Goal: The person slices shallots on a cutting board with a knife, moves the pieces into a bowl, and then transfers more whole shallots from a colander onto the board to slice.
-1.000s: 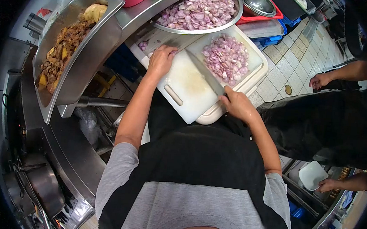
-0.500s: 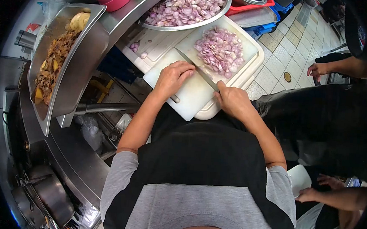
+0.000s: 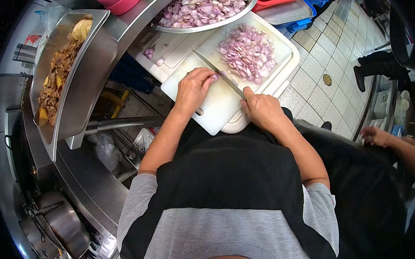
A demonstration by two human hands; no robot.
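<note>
My left hand [image 3: 193, 91] rests on the white cutting board [image 3: 213, 114], its fingers closed on a small purple shallot [image 3: 215, 77]. In my right hand [image 3: 264, 110] is the handle of a long knife [image 3: 225, 79]. The blade lies slantwise over the board, close to the left fingertips and the shallot. Beyond the blade sits a heap of sliced shallots [image 3: 248, 52]. A large metal bowl [image 3: 194, 30] of shallots stands behind the board. A few loose shallots [image 3: 149, 52] lie to the left, on the white surface below the board.
On the left, a deep steel pan [image 3: 90, 70] holds brown cooked food on the steel counter [image 3: 139, 18]. A pink container [image 3: 122, 1] stands at the back. Red and blue trays [image 3: 295, 23] are at back right. At right, another person's hand [image 3: 375, 136] reaches in, above the tiled floor [image 3: 315, 74].
The knife has shifted only slightly, and the shallot at my left fingertips shows more clearly. People at right have moved; the white container one held is out of sight.
</note>
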